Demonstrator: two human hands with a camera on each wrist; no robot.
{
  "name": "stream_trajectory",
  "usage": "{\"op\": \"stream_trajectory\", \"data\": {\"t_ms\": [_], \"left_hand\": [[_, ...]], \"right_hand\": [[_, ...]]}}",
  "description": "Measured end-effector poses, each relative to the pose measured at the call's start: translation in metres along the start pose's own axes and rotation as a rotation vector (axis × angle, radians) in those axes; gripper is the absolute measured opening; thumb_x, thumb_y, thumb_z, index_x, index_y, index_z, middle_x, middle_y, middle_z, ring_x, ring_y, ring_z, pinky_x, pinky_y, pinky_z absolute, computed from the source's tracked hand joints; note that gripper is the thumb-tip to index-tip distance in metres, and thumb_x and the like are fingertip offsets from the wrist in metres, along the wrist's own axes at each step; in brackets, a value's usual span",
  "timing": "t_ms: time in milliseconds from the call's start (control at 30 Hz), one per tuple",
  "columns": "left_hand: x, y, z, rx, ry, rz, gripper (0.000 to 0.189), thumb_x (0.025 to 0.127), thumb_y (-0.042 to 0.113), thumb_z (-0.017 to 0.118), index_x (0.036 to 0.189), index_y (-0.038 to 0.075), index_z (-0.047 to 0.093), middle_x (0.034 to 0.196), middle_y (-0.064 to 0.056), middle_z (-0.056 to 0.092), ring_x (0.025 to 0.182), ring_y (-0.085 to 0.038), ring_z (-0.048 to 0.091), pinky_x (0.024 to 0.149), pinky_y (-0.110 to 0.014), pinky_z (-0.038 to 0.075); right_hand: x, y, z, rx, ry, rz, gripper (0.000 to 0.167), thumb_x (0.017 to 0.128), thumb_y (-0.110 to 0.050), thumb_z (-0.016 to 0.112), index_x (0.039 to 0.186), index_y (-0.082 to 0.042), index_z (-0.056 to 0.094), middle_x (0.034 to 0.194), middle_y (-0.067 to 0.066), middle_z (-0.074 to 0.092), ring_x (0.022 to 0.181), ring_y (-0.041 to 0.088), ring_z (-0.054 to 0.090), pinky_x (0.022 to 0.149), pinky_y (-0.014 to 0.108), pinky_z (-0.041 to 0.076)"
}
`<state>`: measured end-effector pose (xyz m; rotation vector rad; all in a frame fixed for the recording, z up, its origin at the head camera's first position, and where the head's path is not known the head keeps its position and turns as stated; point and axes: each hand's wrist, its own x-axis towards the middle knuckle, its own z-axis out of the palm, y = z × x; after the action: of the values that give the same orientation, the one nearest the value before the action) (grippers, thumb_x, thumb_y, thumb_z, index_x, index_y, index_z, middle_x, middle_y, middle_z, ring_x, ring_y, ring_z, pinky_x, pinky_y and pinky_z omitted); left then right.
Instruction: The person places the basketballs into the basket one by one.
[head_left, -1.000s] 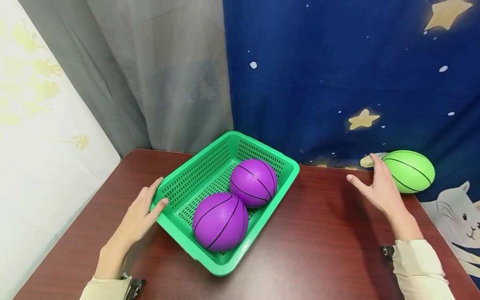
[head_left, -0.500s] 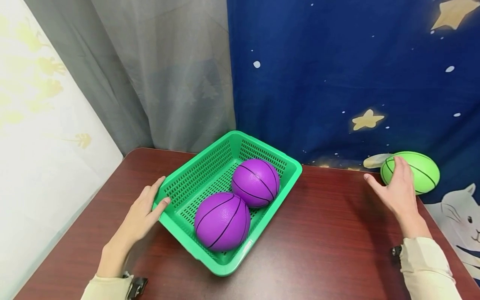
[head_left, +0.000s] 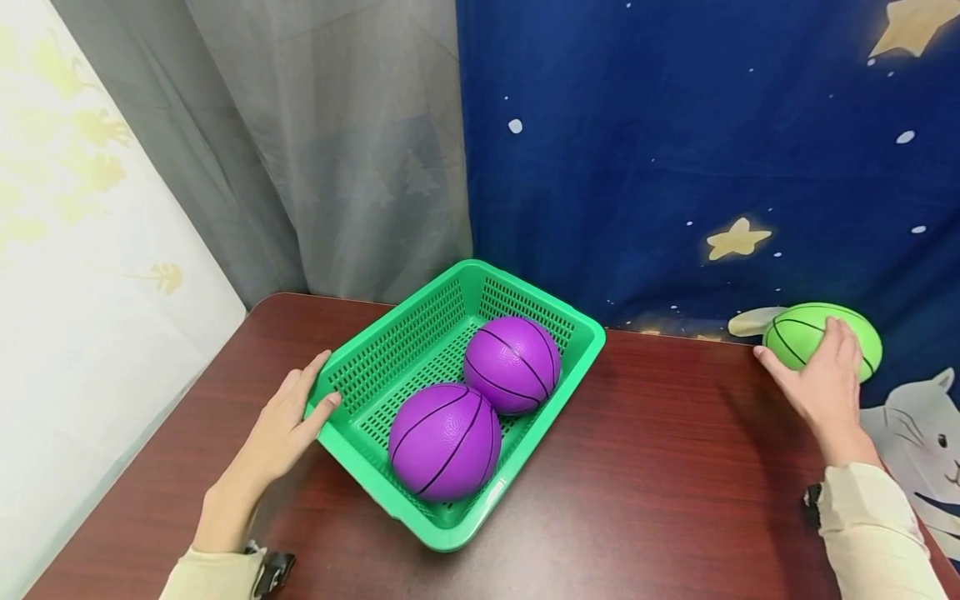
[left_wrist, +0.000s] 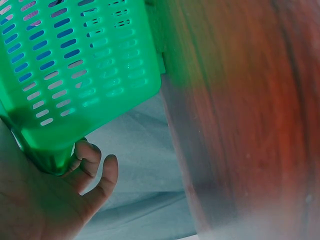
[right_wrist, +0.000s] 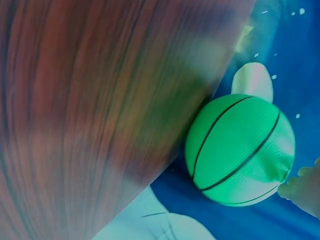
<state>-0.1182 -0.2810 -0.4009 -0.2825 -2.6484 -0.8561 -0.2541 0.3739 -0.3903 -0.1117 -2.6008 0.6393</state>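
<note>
My left hand [head_left: 277, 425] grips the near left corner of a green plastic basket [head_left: 543, 418], thumb over the rim and fingers curled outside it. Two purple toy basketballs [head_left: 444, 442] with black lines lie inside, touching each other. At the table's far right corner is a green toy basketball [head_left: 795, 329]. My right hand [head_left: 828, 387] reaches over it with fingers spread, overlapping the ball in the head view. From the right wrist, the fingertips [right_wrist: 295, 190] show right at the far edge of the green ball [right_wrist: 240, 150]; the thumb is out of that view.
The reddish-brown wooden table [head_left: 637, 467] has its back edge along a blue star-patterned curtain [head_left: 637, 167] and a grey curtain [head_left: 367, 150]. A pale cloth [head_left: 97, 317] hangs at the left side. The green ball lies against the table's edge by the blue curtain.
My right hand has moved right and onto the green ball, its fingers now overlapping the ball's front. My left hand stays on the basket, and the purple balls keep their places.
</note>
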Motion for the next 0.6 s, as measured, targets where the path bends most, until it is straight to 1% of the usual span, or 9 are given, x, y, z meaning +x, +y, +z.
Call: {"op": "stream_trajectory", "data": {"t_ms": [167,267,367,433,600], "left_hand": [[0.0,0.0,0.0,0.001,-0.008,-0.009,0.06,0.094,0.024,0.053,0.147,0.012,0.027,0.105,-0.01,0.047,0.088,-0.02,0.047,0.072,-0.044,0.038],[-0.001,0.0,0.0,0.004,-0.005,-0.008,0.06,0.094,0.024,0.053,0.147,0.011,0.027,0.105,-0.011,0.047,0.088,-0.02,0.047,0.072,-0.044,0.038],[-0.001,0.0,0.0,0.006,0.002,-0.007,0.06,0.094,0.023,0.053,0.147,0.011,0.027,0.104,-0.01,0.047,0.087,-0.02,0.047,0.072,-0.044,0.038],[-0.001,0.0,0.0,0.006,0.002,-0.008,0.06,0.094,0.023,0.053,0.147,0.011,0.027,0.104,-0.01,0.047,0.087,-0.02,0.047,0.072,-0.044,0.038],[-0.001,0.001,0.001,0.006,-0.004,-0.011,0.06,0.094,0.024,0.053,0.147,0.011,0.027,0.104,-0.01,0.047,0.087,-0.02,0.047,0.072,-0.043,0.038]], "right_hand": [[0.002,0.011,-0.001,-0.016,0.012,0.021,0.102,0.08,-0.043,0.065,0.145,0.006,0.004,0.149,0.028,0.006,0.136,0.042,0.006,0.107,0.053,0.006],[0.004,0.016,-0.001,-0.02,0.045,0.012,0.1,0.08,-0.04,0.066,0.145,0.006,0.005,0.148,0.029,0.007,0.136,0.041,0.006,0.108,0.049,0.004],[0.008,0.02,-0.002,-0.032,0.053,0.003,0.1,0.079,-0.039,0.066,0.145,0.007,0.005,0.148,0.03,0.006,0.137,0.041,0.003,0.108,0.049,0.002],[0.01,0.022,-0.004,-0.05,0.045,0.0,0.101,0.079,-0.039,0.066,0.145,0.008,0.004,0.148,0.031,0.005,0.137,0.041,0.001,0.108,0.05,0.001],[0.017,0.027,-0.01,-0.102,-0.019,0.019,0.106,0.079,-0.042,0.066,0.144,0.009,-0.001,0.148,0.032,-0.004,0.137,0.042,-0.006,0.106,0.054,-0.002]]}}
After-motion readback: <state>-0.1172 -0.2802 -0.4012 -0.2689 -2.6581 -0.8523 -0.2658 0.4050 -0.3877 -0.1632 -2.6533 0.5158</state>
